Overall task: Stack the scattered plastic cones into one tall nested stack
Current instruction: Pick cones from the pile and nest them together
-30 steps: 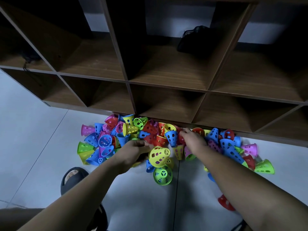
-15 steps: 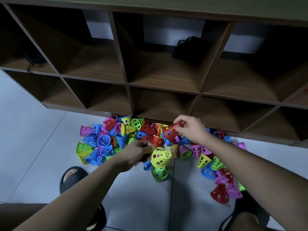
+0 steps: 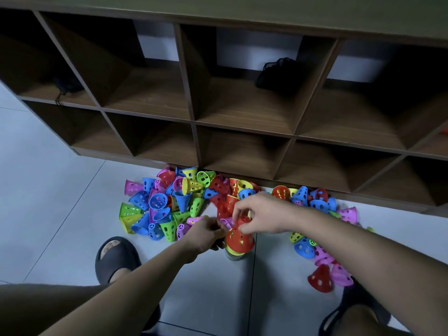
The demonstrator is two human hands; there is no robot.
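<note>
While the left hand (image 3: pixel 208 235) grips the short nested stack of plastic cones (image 3: pixel 234 252), the right hand (image 3: pixel 261 217), pinching a red perforated plastic cone (image 3: pixel 240 240), should seat it squarely.

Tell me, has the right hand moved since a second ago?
Yes. The right hand has come away from the shelf, toward the person, and now pinches a red cone atop the stack the left hand holds.
</note>
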